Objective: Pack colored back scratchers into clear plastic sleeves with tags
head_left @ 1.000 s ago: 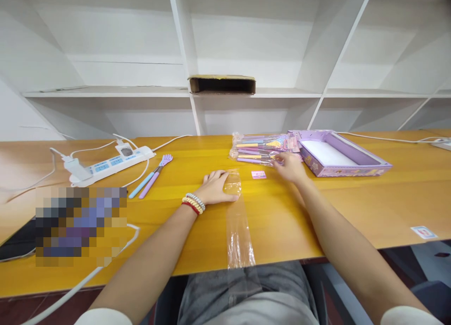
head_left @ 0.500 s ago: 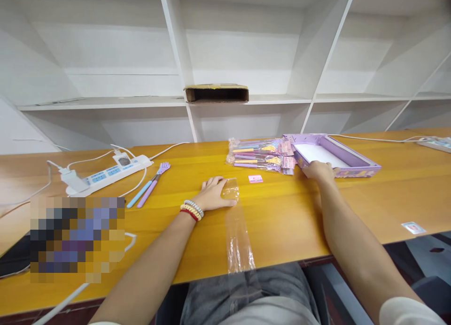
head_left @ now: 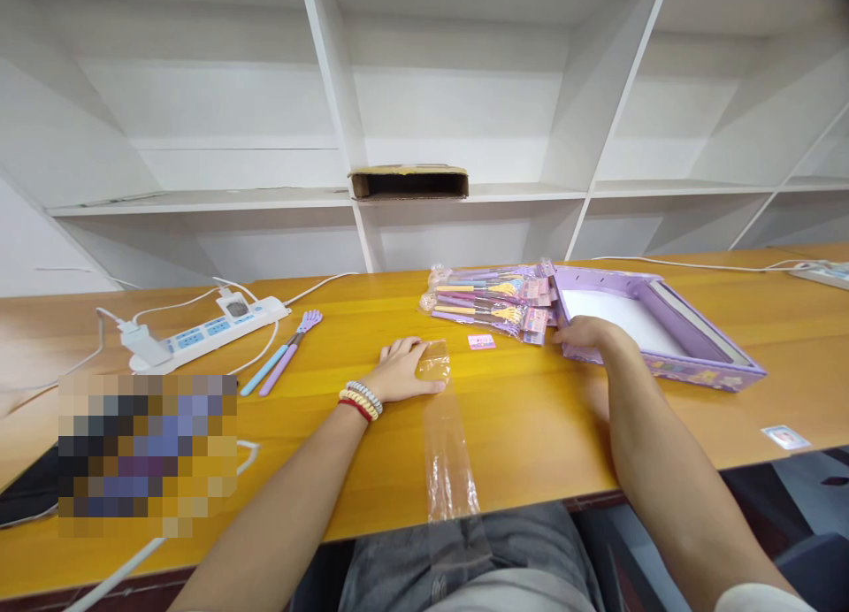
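Left hand [head_left: 398, 373] is lying spread, thumb on the clear sleeve [head_left: 449, 457]; right hand [head_left: 593, 333] is touching the purple box [head_left: 703, 375], grip unclear; sleeve is overhanging worktop [head_left: 531, 426], risking slippage if the thumb lifts, wrapped packets [head_left: 508, 314] risking a shove from the box.

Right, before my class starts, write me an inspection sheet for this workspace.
Surface: wooden desk; spills, nothing seen.
Job's things: clear plastic sleeve overhanging the front edge; bagged back scratchers beside an open purple box; two loose back scratchers.
Clutter: pink card; printed card near the front edge; blurred patch at left unreadable.
Hands: left flat on the sleeve; right at the box's near-left corner, grip unclear.
Cables: white cables, one crossing the front edge; power strip.
Surroundings: white shelving, cardboard box.
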`<action>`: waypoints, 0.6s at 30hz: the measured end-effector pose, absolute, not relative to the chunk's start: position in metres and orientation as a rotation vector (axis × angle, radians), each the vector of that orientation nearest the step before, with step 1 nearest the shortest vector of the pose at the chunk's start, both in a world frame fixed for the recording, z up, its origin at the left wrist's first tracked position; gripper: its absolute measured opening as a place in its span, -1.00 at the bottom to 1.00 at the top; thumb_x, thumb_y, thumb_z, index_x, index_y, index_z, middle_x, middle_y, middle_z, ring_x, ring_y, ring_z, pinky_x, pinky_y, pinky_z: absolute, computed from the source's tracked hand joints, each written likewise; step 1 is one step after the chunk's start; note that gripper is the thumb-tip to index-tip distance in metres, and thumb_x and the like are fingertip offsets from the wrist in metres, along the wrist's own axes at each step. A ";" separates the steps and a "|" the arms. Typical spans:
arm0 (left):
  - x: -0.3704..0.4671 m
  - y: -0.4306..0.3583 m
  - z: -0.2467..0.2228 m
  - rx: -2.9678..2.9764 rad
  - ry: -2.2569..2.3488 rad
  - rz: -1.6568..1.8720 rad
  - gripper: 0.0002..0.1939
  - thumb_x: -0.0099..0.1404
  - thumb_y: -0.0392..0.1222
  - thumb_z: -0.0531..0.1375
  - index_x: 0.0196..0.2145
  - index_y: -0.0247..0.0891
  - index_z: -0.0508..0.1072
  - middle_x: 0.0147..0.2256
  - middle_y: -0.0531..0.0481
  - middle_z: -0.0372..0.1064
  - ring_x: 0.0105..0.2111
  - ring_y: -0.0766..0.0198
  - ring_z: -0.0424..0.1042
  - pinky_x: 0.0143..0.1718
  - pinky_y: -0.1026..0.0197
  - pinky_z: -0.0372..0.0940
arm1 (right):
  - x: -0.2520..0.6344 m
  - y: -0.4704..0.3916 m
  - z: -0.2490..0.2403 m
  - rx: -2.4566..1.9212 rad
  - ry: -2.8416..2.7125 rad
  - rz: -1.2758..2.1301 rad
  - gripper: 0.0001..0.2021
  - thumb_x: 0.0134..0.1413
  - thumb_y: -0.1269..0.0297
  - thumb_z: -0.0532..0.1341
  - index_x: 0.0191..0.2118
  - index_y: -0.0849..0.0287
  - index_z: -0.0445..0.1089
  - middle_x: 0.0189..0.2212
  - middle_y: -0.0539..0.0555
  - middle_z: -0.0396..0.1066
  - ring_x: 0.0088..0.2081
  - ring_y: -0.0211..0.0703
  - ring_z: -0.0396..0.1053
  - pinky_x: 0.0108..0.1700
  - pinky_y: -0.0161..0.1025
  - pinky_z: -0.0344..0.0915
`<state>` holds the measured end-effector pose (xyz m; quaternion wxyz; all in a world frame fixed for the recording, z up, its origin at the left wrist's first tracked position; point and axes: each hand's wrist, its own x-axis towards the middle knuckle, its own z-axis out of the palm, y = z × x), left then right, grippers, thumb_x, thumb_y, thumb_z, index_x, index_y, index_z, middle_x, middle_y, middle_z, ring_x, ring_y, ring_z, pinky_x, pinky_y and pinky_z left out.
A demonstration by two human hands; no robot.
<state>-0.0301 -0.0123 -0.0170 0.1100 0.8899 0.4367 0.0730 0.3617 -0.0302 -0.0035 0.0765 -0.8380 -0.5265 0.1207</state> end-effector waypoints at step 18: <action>-0.029 -0.014 -0.016 2.621 1.287 0.202 -0.13 -0.03 0.41 0.06 0.17 -0.06 0.11 0.14 -0.16 0.06 0.15 -0.06 0.01 0.13 -0.10 -0.09 | 0.350 -0.029 -0.001 -2.494 -1.657 0.543 -0.65 -0.27 0.17 0.15 -0.32 0.26 0.44 -0.29 0.24 0.46 -0.36 -0.03 0.41 -0.41 -0.24 0.25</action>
